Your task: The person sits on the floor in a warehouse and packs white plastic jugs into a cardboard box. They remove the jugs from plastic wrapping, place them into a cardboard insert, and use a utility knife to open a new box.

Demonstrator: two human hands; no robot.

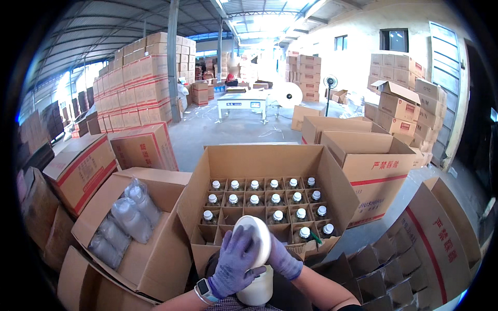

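Note:
Both of my hands wear purple gloves and grip a white roll [256,243] held upright close to my chest. My left hand [234,262] wraps its near side; a watch shows on that wrist. My right hand [284,259] holds it from the right. Just beyond stands an open cardboard box [259,158] with a divider grid. Most of its cells hold brown bottles with white caps [275,198]; a few near cells on the left look empty.
Another open carton [155,259] at my left holds several plastic-wrapped bottle packs [132,217]. Empty open boxes [373,160] sit on the right, folded divider grids [381,274] at lower right. Tall stacks of cartons [137,83] and a white table [244,101] stand farther back.

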